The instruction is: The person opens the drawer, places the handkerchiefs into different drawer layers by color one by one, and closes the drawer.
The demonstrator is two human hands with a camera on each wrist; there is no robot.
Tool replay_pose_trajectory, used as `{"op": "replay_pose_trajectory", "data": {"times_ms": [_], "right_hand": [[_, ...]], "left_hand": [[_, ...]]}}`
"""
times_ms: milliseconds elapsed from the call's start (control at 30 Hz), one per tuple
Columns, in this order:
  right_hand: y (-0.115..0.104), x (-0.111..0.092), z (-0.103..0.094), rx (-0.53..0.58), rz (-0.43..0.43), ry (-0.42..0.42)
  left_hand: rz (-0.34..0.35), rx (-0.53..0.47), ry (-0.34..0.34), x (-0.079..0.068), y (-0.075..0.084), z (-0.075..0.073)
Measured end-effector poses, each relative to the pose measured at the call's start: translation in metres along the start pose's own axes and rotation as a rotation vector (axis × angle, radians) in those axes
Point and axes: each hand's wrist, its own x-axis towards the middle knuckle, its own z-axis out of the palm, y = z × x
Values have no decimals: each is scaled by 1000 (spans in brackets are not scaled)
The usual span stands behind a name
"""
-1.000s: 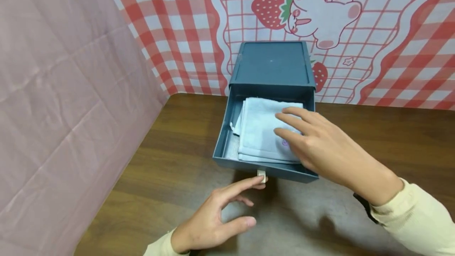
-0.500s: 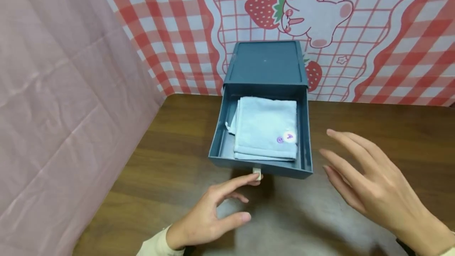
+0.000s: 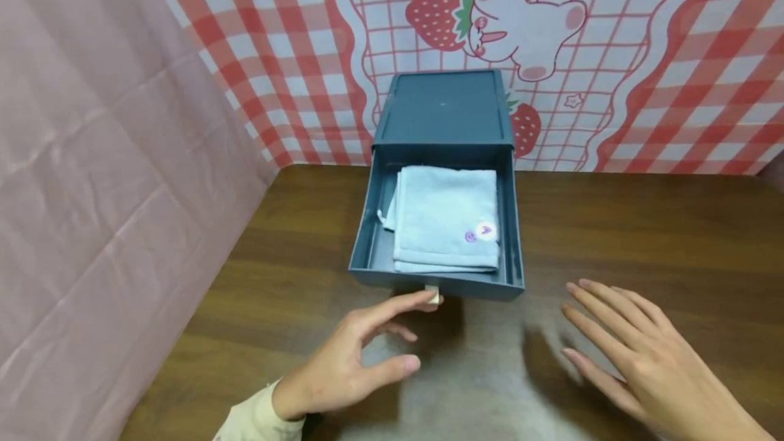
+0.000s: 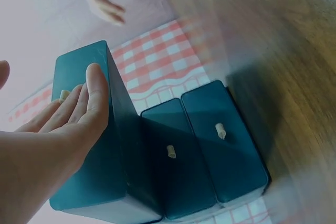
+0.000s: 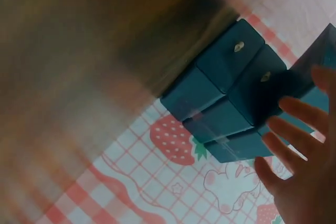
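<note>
A dark teal drawer [image 3: 436,284] stands pulled out from its box [image 3: 444,107]. Inside lie folded pale blue cloths [image 3: 447,213], the top one carrying a small purple mark and a round white patch. My left hand [image 3: 349,352] reaches to the drawer front, fingertips at its cream pull tab [image 3: 432,295], thumb held apart. In the left wrist view the fingers of that hand [image 4: 68,124] stretch along the drawer front. My right hand [image 3: 655,359] is right of the drawer, over the table, fingers spread, holding nothing.
Beneath the pulled drawer, the left wrist view shows two closed drawers [image 4: 178,161] with cream tabs. The brown wooden table [image 3: 294,250] extends to both sides. Behind stands a red-checked cloth [image 3: 294,39] with strawberries; a pink cloth [image 3: 110,175] hangs on the left.
My right hand has withdrawn from above the cloths, moving right and toward me. My left hand stays at the tab, the drawer still out. The head view has shifted slightly.
</note>
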Motion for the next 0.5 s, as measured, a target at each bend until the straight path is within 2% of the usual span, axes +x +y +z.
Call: {"op": "replay_pose_trajectory", "data": {"times_ms": [100,300,367,500], "right_hand": [[0,-9,3,4,35,-111],[2,-16,5,-5,101,-179],[2,-20,5,-4,171,-242],[5,-32,9,-10,333,-426]], "left_hand": [[-34,-82,4,1,2,-2],[-16,-128,6,5,3,-4],[-7,-104,6,6,3,-4],[-11,-39,14,9,3,-5]]}}
